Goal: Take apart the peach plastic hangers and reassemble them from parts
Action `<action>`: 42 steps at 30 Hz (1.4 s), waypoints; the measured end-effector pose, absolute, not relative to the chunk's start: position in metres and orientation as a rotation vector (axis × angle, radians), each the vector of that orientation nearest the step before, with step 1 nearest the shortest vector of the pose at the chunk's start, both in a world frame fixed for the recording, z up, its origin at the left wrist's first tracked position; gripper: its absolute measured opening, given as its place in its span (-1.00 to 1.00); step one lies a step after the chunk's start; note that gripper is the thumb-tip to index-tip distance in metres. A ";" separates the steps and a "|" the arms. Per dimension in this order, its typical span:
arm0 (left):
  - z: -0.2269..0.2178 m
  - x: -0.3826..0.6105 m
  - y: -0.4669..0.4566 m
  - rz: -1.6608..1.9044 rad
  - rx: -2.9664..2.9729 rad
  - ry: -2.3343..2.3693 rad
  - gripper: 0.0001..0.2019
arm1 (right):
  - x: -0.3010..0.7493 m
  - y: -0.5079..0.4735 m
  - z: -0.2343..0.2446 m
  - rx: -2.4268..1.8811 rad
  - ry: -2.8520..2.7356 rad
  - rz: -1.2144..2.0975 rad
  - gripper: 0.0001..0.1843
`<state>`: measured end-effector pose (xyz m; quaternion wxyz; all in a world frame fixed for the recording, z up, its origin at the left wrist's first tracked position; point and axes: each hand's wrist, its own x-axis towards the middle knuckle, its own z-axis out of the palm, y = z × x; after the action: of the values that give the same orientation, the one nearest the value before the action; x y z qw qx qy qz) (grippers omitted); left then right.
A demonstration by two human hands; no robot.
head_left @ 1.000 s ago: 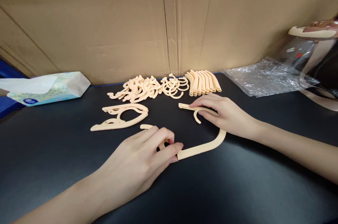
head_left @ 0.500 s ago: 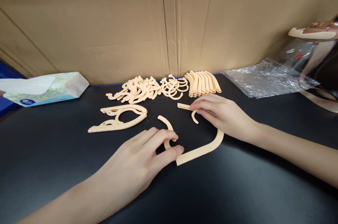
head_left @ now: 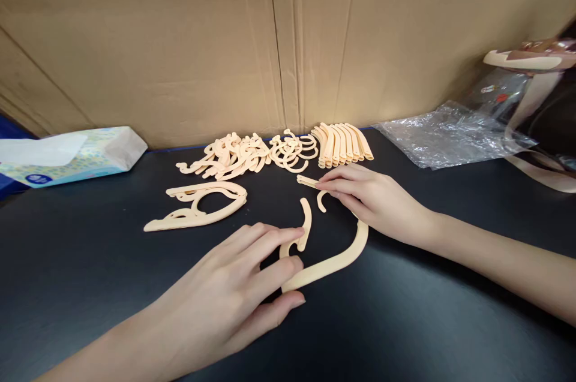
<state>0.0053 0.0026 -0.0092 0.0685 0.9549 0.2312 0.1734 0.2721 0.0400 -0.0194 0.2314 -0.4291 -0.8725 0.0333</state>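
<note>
A cream plastic folding hanger [head_left: 328, 269], partly put together, lies in front of me with its long curved arm bowed toward my body. My left hand [head_left: 256, 277] is at the arm's near end, thumb below and middle finger above. Its index fingertip touches a small curved piece [head_left: 305, 220] inside the bend. My right hand [head_left: 366, 193] pinches the hanger's other arm, whose tip pokes out left of the fingers. A small hook end [head_left: 321, 202] shows under those fingers. The palm hides the joint between the arms.
Left of my hands lies another folding hanger [head_left: 225, 214], folded. Behind are a pile of small curved pieces [head_left: 243, 154], several thin hooks [head_left: 290, 151] and a row of hanger arms [head_left: 344, 145]. A tissue pack [head_left: 90, 157] is at left, clear plastic bags [head_left: 454, 136] at right, cardboard [head_left: 180, 70] behind.
My left hand has spread, with its thumb dropping below the arm's end. The small curved piece has swung rightward and stands more upright. The right hand keeps its pinch; the view shifted slightly.
</note>
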 end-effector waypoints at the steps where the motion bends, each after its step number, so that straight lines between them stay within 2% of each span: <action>1: -0.009 0.005 0.003 0.515 2.881 0.696 -0.86 | 0.272 0.040 -0.020 -1.174 -2.396 0.088 -0.64; 9: -0.007 0.005 0.004 0.508 2.930 0.605 -0.90 | 0.271 0.041 -0.022 -1.168 -2.382 0.087 -0.64; 28: -0.001 0.006 0.004 0.546 2.955 0.480 -0.80 | 0.270 0.039 -0.020 -1.159 -2.402 0.096 -0.61; 42: -0.010 0.007 0.005 0.631 2.839 0.684 -0.75 | 0.272 0.039 -0.023 -1.161 -2.414 0.122 -0.55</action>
<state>0.0072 0.0050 -0.0097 0.0768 0.9474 0.2283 0.2107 0.2720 0.0387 -0.0227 0.2280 -0.4215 -0.8766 0.0442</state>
